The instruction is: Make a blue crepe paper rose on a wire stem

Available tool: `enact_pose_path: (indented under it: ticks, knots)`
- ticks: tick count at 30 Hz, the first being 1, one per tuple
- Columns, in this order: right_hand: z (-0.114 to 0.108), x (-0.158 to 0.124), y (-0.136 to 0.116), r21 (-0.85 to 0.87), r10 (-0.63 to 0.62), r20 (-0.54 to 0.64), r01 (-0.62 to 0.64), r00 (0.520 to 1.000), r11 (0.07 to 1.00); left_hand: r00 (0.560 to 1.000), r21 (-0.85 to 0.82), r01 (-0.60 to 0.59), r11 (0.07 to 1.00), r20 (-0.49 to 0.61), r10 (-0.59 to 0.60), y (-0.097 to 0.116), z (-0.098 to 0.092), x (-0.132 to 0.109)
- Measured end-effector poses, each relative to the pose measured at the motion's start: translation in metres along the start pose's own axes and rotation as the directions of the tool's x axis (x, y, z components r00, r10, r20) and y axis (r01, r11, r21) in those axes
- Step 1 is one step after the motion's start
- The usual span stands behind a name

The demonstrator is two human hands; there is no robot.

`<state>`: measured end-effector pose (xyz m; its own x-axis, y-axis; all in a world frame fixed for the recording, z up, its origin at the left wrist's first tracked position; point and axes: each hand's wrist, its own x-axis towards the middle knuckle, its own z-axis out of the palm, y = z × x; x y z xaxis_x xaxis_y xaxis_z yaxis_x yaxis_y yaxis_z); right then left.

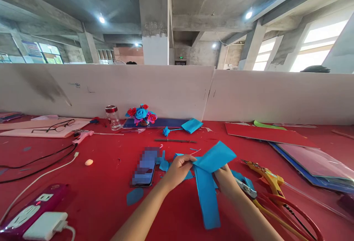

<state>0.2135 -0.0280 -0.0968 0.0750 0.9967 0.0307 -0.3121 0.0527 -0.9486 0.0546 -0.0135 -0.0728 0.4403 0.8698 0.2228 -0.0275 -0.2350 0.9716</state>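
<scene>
A strip of bright blue paper (207, 196) is folded across itself, one end angled up to the right and the other hanging toward me. My left hand (179, 169) pinches its left edge at the fold between thumb and fingers. From the right, my right hand (225, 180) grips the strip, with its fingertips mostly hidden behind the paper. Under and around my hands lie more blue paper pieces (163, 164). Left of them is a phone (145, 171), partly blurred out. A blue paper flower on a stem (166, 131) lies farther back beside a folded blue piece (192, 125).
Right of my arm are a yellow tool with a pointed metal tip (272, 182) and red handles (295, 211). Paper sheets (315, 160) lie far right. A flower bouquet (141, 114) and glass jar (113, 118) stand near the partition. A power strip (35, 206) with cables sits front left.
</scene>
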Motion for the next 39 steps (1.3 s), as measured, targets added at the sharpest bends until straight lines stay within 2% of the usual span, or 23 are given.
enact_pose_path:
  ticks: [2,6,9,11,13,16,21,27,33,39]
  knots:
    - [0.001,0.001,0.0,0.01,-0.033,-0.004,0.033,0.999,0.999,0.999,-0.058,0.01,0.998,-0.037,-0.012,-0.005,0.001,0.001]
    - [0.001,0.005,0.0,0.027,-0.074,0.001,0.074,0.997,0.997,0.998,-0.203,0.044,0.978,-0.038,-0.053,-0.011,0.007,0.002]
    - [-0.003,0.01,0.003,0.089,-0.067,-0.057,0.072,0.996,0.993,0.989,-0.455,0.127,0.881,-0.011,-0.148,-0.01,0.012,0.0]
    - [-0.007,0.012,0.005,0.097,-0.076,-0.111,0.087,0.991,0.992,0.98,-0.507,0.162,0.847,-0.019,-0.199,-0.01,0.016,-0.002]
    - [-0.009,0.014,0.006,0.071,-0.09,-0.165,0.103,0.982,0.992,0.968,-0.433,0.181,0.883,-0.078,-0.237,-0.011,0.017,-0.004]
    - [-0.01,0.015,0.005,0.044,-0.127,-0.213,0.139,0.969,0.989,0.961,-0.263,0.187,0.946,-0.153,-0.232,-0.013,0.017,-0.003]
    - [-0.011,0.016,0.002,0.02,-0.186,-0.244,0.197,0.952,0.98,0.954,-0.165,0.255,0.953,-0.12,-0.276,-0.011,0.017,-0.002]
    - [-0.015,0.017,0.002,-0.005,-0.2,-0.238,0.205,0.95,0.979,0.961,-0.046,0.26,0.965,-0.09,-0.263,-0.013,0.015,-0.003]
    - [-0.016,0.017,0.002,-0.011,-0.18,-0.231,0.182,0.956,0.983,0.937,-0.136,0.345,0.929,0.0,-0.348,-0.019,0.014,-0.001]
    - [-0.016,0.017,0.002,-0.024,-0.175,-0.232,0.174,0.957,0.984,0.934,-0.074,0.354,0.932,-0.026,-0.357,-0.021,0.013,-0.001]
